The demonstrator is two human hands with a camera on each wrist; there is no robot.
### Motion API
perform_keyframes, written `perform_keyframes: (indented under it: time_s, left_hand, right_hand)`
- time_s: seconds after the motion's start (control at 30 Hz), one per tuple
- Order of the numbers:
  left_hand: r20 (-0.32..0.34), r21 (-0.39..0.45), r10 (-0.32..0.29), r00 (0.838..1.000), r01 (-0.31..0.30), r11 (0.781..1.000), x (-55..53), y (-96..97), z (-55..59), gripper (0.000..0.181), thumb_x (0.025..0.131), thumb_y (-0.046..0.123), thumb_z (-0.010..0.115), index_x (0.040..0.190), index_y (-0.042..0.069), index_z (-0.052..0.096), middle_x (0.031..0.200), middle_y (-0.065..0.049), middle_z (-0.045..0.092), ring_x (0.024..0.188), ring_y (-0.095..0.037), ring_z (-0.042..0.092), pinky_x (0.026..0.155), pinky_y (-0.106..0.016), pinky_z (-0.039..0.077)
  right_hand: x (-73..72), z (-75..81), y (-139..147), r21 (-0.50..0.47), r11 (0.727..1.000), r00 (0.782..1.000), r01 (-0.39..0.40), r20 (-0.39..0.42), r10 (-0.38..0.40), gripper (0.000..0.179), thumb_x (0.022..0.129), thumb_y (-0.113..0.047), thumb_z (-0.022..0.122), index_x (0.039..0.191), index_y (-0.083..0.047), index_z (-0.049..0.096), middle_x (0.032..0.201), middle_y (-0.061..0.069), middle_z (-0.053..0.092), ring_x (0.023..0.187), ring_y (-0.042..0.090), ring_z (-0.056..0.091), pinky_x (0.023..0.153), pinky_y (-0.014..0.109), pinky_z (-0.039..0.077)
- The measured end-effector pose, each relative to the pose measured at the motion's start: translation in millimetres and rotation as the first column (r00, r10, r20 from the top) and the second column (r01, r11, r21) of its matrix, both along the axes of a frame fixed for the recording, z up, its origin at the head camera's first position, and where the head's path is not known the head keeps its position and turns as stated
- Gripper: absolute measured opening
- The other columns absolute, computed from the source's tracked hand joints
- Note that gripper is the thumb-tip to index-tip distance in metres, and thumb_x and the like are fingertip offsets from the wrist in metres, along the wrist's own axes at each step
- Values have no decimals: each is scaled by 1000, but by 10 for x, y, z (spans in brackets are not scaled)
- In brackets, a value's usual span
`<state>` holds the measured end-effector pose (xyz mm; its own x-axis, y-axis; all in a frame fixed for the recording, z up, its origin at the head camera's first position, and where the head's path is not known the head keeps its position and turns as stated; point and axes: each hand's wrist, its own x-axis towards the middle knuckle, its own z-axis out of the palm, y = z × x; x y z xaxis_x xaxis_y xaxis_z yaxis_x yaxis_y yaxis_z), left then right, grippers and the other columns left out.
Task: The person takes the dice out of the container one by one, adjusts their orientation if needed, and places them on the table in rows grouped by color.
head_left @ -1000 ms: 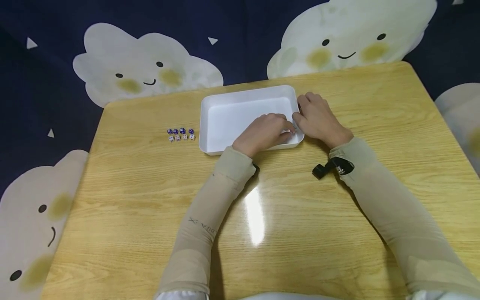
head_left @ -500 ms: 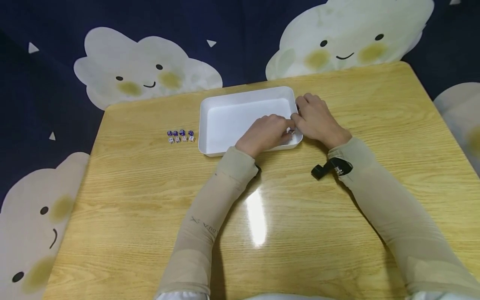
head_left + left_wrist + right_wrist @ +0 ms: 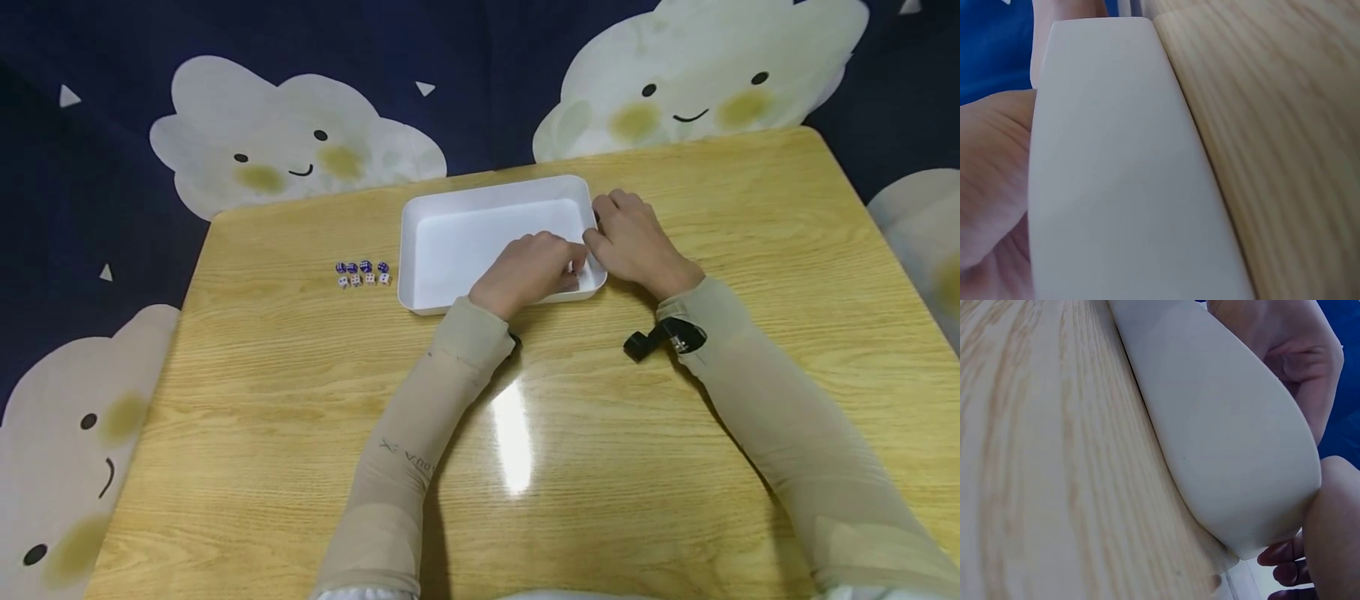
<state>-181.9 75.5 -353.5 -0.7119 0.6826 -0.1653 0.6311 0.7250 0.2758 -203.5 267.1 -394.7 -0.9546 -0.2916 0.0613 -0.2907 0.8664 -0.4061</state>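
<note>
My left hand [image 3: 531, 265] reaches over the near rim into the right end of a white tray [image 3: 450, 193], its fingers bent downward. A small pale piece, apparently a white die [image 3: 571, 267], shows between thumb and forefinger, mostly hidden by the hand. My right hand [image 3: 633, 237] grips the tray's right wall from outside, thumb at the rim. In the right wrist view, curled fingers [image 3: 1288, 573] show beyond the tray's corner. The left wrist view is mostly filled by the tray's outer wall [image 3: 1116, 162], with part of the left hand [image 3: 991, 181] behind it.
Left of the tray, several blue dice [image 3: 365, 267] form a row, with several white dice [image 3: 370, 279] lined up just in front. Everything rests on a wooden table [image 3: 262, 433]. Behind its far edge hangs a dark blue cloth [image 3: 480, 83] printed with clouds.
My left fingers have drawn slightly left, away from the tray's right wall, with the small pale piece at their tips. My right hand stays at the wall; the dice rows are unchanged.
</note>
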Motion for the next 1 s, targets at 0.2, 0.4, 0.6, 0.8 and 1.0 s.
perform_keyframes:
  time_s: [0.2, 0.4, 0.6, 0.8, 1.0]
  left_hand:
    - [18, -24, 33, 999, -32, 999, 8, -51, 23, 11, 101, 23, 67, 109, 19, 73, 110, 2, 75, 89, -14, 64, 80, -32, 55]
    - [10, -32, 60, 998, -60, 998, 13, -168, 20, 14, 101, 22, 67, 112, 19, 74, 112, 1, 75, 90, -14, 65, 81, -33, 56]
    - [-3, 0, 91, 996, -91, 996, 25, -326, 27, 15, 100, 22, 67, 112, 18, 74, 111, 0, 76, 91, -18, 67, 82, -37, 57]
    - [-44, 44, 125, 991, -124, 991, 43, -524, -19, 18, 100, 20, 64, 114, 16, 75, 106, -1, 75, 90, -18, 67, 83, -38, 58]
    - [-75, 69, 152, 985, -147, 987, 63, -722, -21, 20, 101, 21, 64, 117, 15, 75, 109, -2, 75, 97, -18, 71, 85, -38, 59]
  right_hand:
    - [1, 8, -1, 4, 1000, 1000, 6, 16, -6, 30, 101, -23, 40, 105, 3, 55, 102, 19, 52, 95, 37, 46, 82, 49, 38]
    - [5, 8, -1, -6, 1000, 1000, 10, 26, -10, 31, 101, -23, 40, 106, 4, 55, 102, 19, 53, 95, 38, 46, 84, 50, 38]
    - [-2, 9, -3, -3, 1000, 999, 20, 50, -20, 35, 101, -24, 40, 114, 5, 56, 107, 20, 53, 99, 38, 46, 87, 52, 39]
    - [1, 10, -5, -7, 1000, 998, 26, 64, -25, 32, 101, -24, 40, 110, 3, 55, 104, 19, 51, 97, 37, 44, 85, 49, 37]
    - [-8, 5, -3, -10, 1000, 998, 23, 56, -23, 31, 101, -23, 39, 107, 3, 55, 101, 19, 51, 95, 37, 44, 83, 48, 35]
